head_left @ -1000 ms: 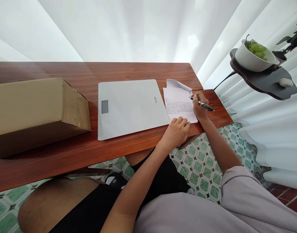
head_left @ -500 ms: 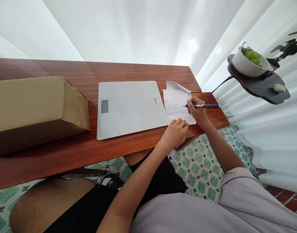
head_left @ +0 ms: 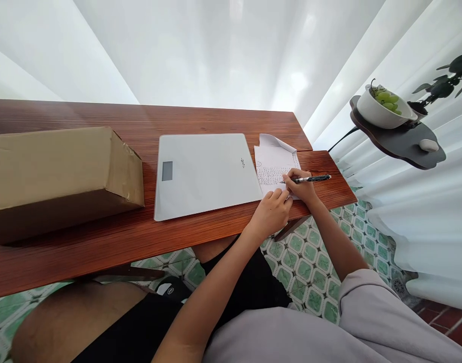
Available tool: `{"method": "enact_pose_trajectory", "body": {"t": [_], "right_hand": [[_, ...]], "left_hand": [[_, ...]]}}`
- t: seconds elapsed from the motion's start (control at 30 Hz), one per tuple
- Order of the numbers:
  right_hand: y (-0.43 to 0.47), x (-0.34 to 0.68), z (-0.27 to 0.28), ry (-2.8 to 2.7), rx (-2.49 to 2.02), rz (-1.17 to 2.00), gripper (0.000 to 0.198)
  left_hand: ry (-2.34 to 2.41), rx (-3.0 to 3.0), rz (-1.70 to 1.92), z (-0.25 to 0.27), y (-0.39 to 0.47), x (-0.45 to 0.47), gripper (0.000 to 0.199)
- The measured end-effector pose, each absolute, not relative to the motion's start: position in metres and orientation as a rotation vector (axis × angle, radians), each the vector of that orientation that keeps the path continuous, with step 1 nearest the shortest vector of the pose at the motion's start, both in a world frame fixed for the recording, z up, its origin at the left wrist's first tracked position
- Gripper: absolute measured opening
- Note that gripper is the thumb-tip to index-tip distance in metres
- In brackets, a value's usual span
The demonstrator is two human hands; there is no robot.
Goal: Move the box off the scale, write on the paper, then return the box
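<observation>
In my right hand [head_left: 303, 189] is a slim black-and-silver pen [head_left: 316, 178], pinched near its tip and slanting out to the right. The tip meets a white notepad [head_left: 270, 157] covered with rows of small handwriting. The notepad's top sheet is folded back at the far edge. My left hand [head_left: 271, 210] rests with curled fingers on the pad's near edge, just left of the right hand; its fingertips are partly hidden. A flat whitish slab [head_left: 208, 176] with a grey square and a small dark logo lies left of the pad, its right side next to it.
A large cardboard box [head_left: 64, 171] occupies the left of the reddish wooden table [head_left: 200, 118]. To the right, a dark shelf [head_left: 404, 143] holds a white bowl [head_left: 380, 113] of green grapes, a plant [head_left: 442, 88] and a small white object [head_left: 429, 145]. White curtains hang behind.
My right hand and the pen have moved left and nearer to me on the page, to a lower line of the writing, now close beside my left hand. The view has shifted slightly.
</observation>
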State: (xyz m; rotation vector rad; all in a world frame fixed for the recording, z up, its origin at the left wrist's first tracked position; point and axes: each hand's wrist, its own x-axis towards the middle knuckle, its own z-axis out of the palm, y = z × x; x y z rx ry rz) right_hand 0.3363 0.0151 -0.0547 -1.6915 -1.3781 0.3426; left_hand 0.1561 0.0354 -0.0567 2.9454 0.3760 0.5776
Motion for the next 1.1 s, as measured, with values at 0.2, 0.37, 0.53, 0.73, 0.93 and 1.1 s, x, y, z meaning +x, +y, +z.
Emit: {"method": "enact_pose_trajectory", "body": {"t": [0.2, 0.37, 0.53, 0.73, 0.93, 1.1], "right_hand": [[0.0155, 0.3371, -0.0543, -1.323, -1.724, 0.071, 0.043], [0.0178, 0.3398, -0.0548, -1.306, -1.742, -0.090, 0.047], [0.0187, 0.3399, -0.0564, -1.341, -1.758, -0.107, 0.048], [0.0178, 0.3407, -0.0576, -1.355, -1.764, -0.122, 0.046], [0.0178, 0.3411, -0.0588, -1.371, -1.763, -0.127, 0.045], [0.0176, 0.3419, -0.0600, -1.380, -1.772, -0.141, 0.045]], "left_hand": [[0.391, 2.935, 0.495, -0.0558, 0.0349, 0.1565, 0.025], [0.390, 2.930, 0.460, -0.0557, 0.0346, 0.1567, 0.025], [0.393, 2.926, 0.423, -0.0541, 0.0343, 0.1567, 0.025], [0.390, 2.909, 0.424, -0.0557, 0.0345, 0.1566, 0.026], [0.385, 2.918, 0.428, -0.0572, 0.0341, 0.1568, 0.025], [0.384, 2.913, 0.448, -0.0575, 0.0352, 0.1578, 0.025]]}}
